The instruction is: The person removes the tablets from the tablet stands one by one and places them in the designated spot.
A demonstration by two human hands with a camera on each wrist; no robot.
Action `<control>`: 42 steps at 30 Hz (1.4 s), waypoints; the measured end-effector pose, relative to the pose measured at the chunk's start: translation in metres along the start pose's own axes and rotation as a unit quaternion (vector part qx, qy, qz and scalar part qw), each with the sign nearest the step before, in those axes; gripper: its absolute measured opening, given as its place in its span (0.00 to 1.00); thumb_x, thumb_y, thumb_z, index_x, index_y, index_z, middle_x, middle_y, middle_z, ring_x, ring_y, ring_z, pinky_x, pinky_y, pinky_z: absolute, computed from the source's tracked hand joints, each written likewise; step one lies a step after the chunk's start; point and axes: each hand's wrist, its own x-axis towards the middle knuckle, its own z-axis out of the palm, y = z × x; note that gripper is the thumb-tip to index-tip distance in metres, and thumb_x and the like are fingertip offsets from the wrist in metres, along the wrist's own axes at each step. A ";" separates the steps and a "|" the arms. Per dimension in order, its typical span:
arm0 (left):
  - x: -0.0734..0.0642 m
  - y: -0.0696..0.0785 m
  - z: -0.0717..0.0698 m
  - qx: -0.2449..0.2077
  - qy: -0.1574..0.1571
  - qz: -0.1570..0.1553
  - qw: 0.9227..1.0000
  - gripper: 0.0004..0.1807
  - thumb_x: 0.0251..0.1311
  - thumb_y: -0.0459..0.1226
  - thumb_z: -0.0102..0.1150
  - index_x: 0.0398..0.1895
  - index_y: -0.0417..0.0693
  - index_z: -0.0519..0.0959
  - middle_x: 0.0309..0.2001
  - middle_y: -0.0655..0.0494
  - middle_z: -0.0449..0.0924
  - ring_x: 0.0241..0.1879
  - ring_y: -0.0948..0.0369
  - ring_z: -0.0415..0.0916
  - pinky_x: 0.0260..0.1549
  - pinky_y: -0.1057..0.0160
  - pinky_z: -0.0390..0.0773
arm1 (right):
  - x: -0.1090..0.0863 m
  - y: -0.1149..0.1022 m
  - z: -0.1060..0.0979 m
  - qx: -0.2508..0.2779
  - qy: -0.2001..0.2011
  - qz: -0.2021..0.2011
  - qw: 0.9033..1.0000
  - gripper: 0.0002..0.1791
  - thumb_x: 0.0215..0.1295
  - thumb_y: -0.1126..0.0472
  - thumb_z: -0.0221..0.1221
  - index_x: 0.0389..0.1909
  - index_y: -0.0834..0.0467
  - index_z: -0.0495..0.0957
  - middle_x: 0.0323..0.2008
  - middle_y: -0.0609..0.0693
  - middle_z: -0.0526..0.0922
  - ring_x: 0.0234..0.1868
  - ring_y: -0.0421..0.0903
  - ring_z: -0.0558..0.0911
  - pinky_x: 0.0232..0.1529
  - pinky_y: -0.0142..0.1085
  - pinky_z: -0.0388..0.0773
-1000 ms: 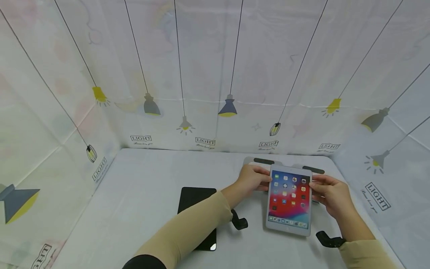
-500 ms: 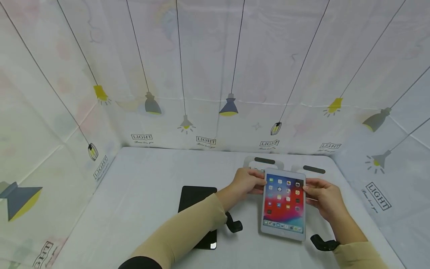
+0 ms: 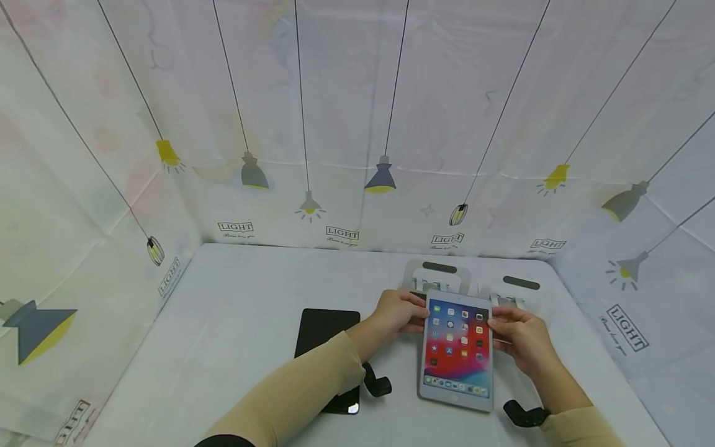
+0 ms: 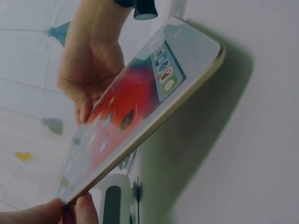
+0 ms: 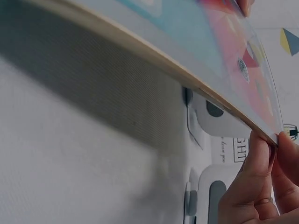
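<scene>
A white-framed tablet [image 3: 457,351] with a lit screen of app icons is tilted over the white table, its far end raised. My left hand [image 3: 395,315] pinches its left edge near the top corner. On the right edge, at about the same height, my right hand [image 3: 519,335] pinches between thumb and fingers. Both wrist views show the tablet's thin metallic edge and a dark shadow on the cloth under it. A black tablet-like slab [image 3: 326,326] lies flat to the left, partly covered by my left sleeve.
Behind the tablet stand two white stands, the left stand [image 3: 439,276] and the right stand [image 3: 519,292], each with a dark oblong pad. A curtain [image 3: 335,124] printed with lamps encloses the table [image 3: 234,323] at the back and sides. Black wrist cameras hang below both wrists.
Both hands have carried the lit tablet left and toward the near side of the table. More of the two stands behind it now shows. The black slab has not moved.
</scene>
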 end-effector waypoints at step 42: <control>-0.026 -0.024 -0.053 0.017 0.004 -0.014 1.000 0.06 0.63 0.29 0.73 0.43 0.40 0.89 0.38 0.48 0.92 0.29 0.61 0.88 0.31 0.60 0.92 | -0.007 0.024 0.052 -0.061 -0.019 0.009 0.998 0.20 0.76 0.59 0.66 0.63 0.62 0.81 0.38 0.43 0.87 0.35 0.42 0.87 0.36 0.32 0.90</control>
